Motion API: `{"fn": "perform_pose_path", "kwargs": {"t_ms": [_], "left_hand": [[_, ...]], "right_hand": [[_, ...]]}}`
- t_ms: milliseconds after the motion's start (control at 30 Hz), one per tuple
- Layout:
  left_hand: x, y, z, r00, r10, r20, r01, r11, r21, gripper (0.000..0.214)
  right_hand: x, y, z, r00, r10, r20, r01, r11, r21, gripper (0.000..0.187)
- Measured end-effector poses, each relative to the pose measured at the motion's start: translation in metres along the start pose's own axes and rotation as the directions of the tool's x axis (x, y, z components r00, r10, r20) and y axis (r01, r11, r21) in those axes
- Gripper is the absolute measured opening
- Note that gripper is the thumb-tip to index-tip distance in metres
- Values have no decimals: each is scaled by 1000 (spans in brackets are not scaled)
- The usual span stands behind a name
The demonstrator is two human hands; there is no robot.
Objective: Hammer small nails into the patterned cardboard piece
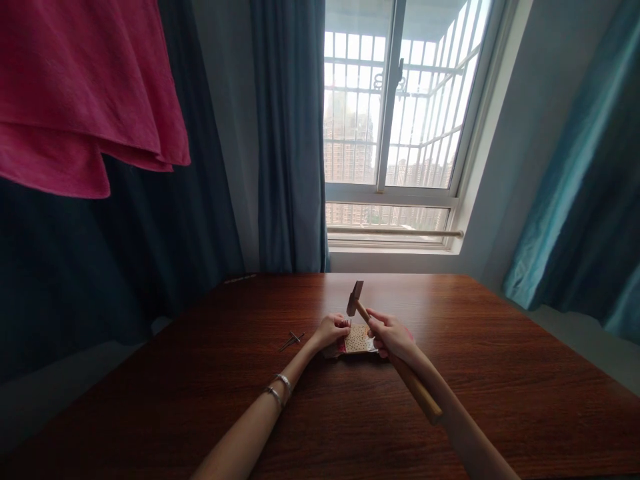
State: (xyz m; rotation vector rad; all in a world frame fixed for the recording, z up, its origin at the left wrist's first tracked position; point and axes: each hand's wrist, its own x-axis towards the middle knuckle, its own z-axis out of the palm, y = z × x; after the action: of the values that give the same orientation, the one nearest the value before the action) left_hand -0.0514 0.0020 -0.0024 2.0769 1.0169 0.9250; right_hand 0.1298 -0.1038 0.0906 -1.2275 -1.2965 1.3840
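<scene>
My right hand (391, 335) is wrapped round the wooden handle of a small hammer (356, 298), close to its metal head, which is raised a little above a small speckled block (358, 340) on the table. The handle's long end runs back along my forearm. My left hand (331, 330) is closed in a pinch at the block's left edge, just under the hammer head; what it pinches is too small to make out. Silver bangles (280, 388) ring my left wrist.
A few loose nails (293, 340) lie on the dark wooden table (500, 373), left of my left hand. Behind the table are a barred window (400, 113) and blue curtains (290, 133). A pink cloth (85, 87) hangs at the upper left.
</scene>
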Motion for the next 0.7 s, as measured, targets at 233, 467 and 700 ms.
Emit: {"fn": "perform_pose_path", "kwargs": {"t_ms": [233, 467, 700], "left_hand": [[-1, 0, 1, 1000, -5, -17, 5, 1000, -6, 16], [-1, 2, 0, 1000, 5, -10, -5, 1000, -20, 16], [-1, -2, 0, 999, 38, -3, -39, 999, -37, 15]], "right_hand": [[-3, -3, 0, 1000, -10, 9, 10, 999, 36, 49], [-4, 1, 0, 999, 26, 30, -28, 998, 63, 49], [-3, 2, -2, 999, 25, 24, -27, 998, 63, 50]]}}
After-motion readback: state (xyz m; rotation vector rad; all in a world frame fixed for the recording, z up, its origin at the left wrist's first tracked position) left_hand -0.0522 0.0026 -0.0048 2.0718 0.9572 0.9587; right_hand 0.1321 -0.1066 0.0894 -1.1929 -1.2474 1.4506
